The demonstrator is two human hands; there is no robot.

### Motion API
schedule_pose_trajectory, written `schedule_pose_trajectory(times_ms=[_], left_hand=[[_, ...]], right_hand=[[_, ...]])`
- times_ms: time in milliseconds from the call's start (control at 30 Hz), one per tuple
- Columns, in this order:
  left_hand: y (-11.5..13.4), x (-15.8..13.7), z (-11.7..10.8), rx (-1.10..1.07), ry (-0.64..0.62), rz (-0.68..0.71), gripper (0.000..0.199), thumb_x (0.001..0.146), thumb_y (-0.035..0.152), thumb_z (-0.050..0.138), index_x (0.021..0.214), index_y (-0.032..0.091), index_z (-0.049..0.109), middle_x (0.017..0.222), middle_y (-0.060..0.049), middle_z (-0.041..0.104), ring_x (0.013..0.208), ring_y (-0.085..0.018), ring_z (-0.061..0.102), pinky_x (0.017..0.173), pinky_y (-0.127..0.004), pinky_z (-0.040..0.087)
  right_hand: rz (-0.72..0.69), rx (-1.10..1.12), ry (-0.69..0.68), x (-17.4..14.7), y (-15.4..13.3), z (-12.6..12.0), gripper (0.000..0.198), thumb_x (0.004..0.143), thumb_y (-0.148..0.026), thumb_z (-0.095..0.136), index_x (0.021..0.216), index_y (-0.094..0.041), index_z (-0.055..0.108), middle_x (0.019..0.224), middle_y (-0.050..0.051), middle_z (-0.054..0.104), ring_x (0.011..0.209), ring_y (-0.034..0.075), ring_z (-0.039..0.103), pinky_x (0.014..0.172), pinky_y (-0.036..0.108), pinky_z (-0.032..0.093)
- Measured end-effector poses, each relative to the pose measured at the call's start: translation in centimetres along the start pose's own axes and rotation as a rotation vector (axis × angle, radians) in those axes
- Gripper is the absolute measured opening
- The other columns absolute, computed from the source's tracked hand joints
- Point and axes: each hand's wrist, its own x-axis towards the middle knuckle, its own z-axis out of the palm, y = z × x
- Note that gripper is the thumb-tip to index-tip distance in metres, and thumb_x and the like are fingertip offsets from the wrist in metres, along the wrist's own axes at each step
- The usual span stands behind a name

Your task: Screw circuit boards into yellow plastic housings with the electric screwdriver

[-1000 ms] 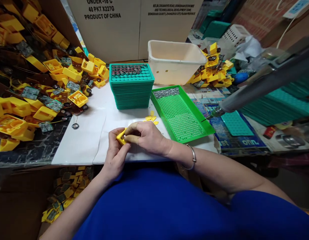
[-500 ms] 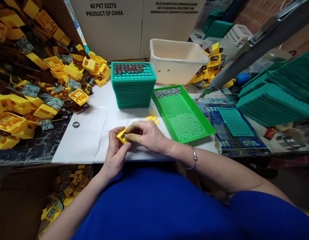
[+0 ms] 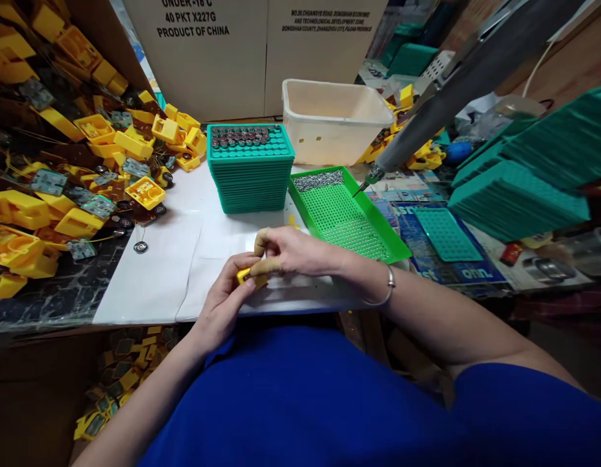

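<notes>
A small yellow plastic housing (image 3: 244, 275) sits in the fingers of my left hand (image 3: 225, 295), just above the front part of the white sheet. My right hand (image 3: 295, 253) is bent over it, with yellowish covers on the thumb and forefinger. One covered fingertip presses at the housing's dark opening, and the other fingers curl behind. My fingers hide most of the housing, and any small part between them cannot be made out. Beyond the right hand, a few flat yellow pieces (image 3: 292, 222) lie partly hidden on the sheet.
A stack of teal trays (image 3: 251, 185) stands behind my hands, round metal parts in the top one. Right of it lies a green perforated tray (image 3: 329, 201) with screws; an electric screwdriver (image 3: 402, 139) hangs above. Yellow housings (image 3: 91, 188) with wires and circuit boards heap up at left.
The housing has turned in my left hand, its opening now facing less upward. My right hand has shifted its fingers on it. The whole view has swung slightly to the right.
</notes>
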Motion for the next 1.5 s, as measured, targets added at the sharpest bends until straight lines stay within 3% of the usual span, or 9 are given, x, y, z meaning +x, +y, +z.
schedule_pose_trajectory(times_ms=[67,167,300,567,800,1000,1167,1367,1500], left_hand=[[0.4,0.0,0.0,-0.145,-0.008,-0.107,0.024,0.088,0.033,0.062,0.109,0.023,0.064,0.114,-0.007,0.068,0.104,-0.024,0.064,0.091,-0.040,0.050],[1.0,0.2,0.1,-0.282,-0.018,-0.195,0.021,0.085,0.031,0.065,0.103,0.019,0.064,0.101,-0.009,0.072,0.092,-0.025,0.070,0.075,-0.038,0.056],[1.4,0.7,0.6,-0.320,-0.042,-0.215,0.020,0.082,0.028,0.066,0.098,0.017,0.064,0.093,-0.010,0.075,0.084,-0.026,0.072,0.064,-0.034,0.058],[1.5,1.8,1.4,-0.370,-0.062,-0.263,0.014,0.083,0.024,0.064,0.095,0.017,0.061,0.095,-0.009,0.075,0.084,-0.025,0.073,0.065,-0.033,0.058],[1.2,1.8,1.5,-0.354,-0.060,-0.275,0.017,0.082,0.024,0.065,0.096,0.017,0.061,0.092,-0.010,0.074,0.084,-0.026,0.073,0.063,-0.033,0.057],[1.7,1.8,1.6,-0.343,-0.074,-0.248,0.020,0.081,0.026,0.067,0.097,0.017,0.059,0.088,-0.009,0.074,0.077,-0.024,0.073,0.057,-0.029,0.056],[1.8,1.8,1.8,-0.377,-0.097,-0.205,0.015,0.084,0.022,0.065,0.097,0.017,0.059,0.087,-0.006,0.074,0.083,-0.021,0.072,0.064,-0.028,0.058],[1.8,1.6,2.0,-0.382,-0.102,-0.168,0.015,0.083,0.021,0.065,0.097,0.018,0.061,0.085,-0.005,0.073,0.078,-0.019,0.071,0.063,-0.027,0.058],[2.0,2.0,1.7,-0.365,-0.131,-0.195,0.014,0.082,0.022,0.066,0.095,0.017,0.062,0.078,-0.004,0.071,0.071,-0.017,0.069,0.057,-0.025,0.056]], right_hand=[[-0.051,-0.059,0.117,-0.5,-0.1,-1.8,0.013,0.083,-0.027,0.067,0.084,-0.016,0.061,0.068,-0.003,0.060,0.059,0.008,0.054,0.059,0.023,0.039],[-0.063,-0.512,0.262,-1.4,-0.1,-3.4,0.007,0.086,-0.020,0.063,0.084,-0.016,0.068,0.082,0.002,0.069,0.073,0.012,0.058,0.065,0.027,0.037],[0.049,-0.973,0.070,-1.8,0.6,-2.9,0.019,0.089,-0.014,0.053,0.087,-0.015,0.072,0.094,0.009,0.070,0.076,0.016,0.057,0.058,0.031,0.025],[-0.161,-1.137,-0.006,-1.2,2.6,-2.7,0.023,0.094,-0.014,0.046,0.094,-0.016,0.069,0.100,0.011,0.064,0.087,0.019,0.051,0.056,0.033,0.019],[-0.216,-0.943,0.032,-0.8,2.8,-2.7,0.023,0.095,-0.010,0.043,0.096,-0.009,0.066,0.099,0.014,0.064,0.087,0.017,0.053,0.070,0.031,0.037],[-0.312,0.120,0.147,-2.5,2.0,-1.9,0.040,0.090,-0.012,0.046,0.130,-0.014,0.051,0.078,-0.002,0.060,0.066,0.007,0.058,0.067,0.023,0.050],[-0.223,0.567,0.133,-3.8,2.0,-0.2,0.020,0.081,-0.021,0.065,0.100,-0.015,0.061,0.073,-0.002,0.066,0.065,0.008,0.066,0.068,0.024,0.057],[-0.259,0.360,0.297,-4.3,2.7,1.1,0.020,0.077,-0.032,0.074,0.084,-0.015,0.068,0.081,0.003,0.072,0.070,0.011,0.068,0.068,0.025,0.058],[-0.642,-0.245,0.407,-4.5,3.4,1.0,0.015,0.090,-0.022,0.060,0.085,-0.014,0.071,0.079,0.007,0.073,0.070,0.013,0.066,0.066,0.026,0.055]])
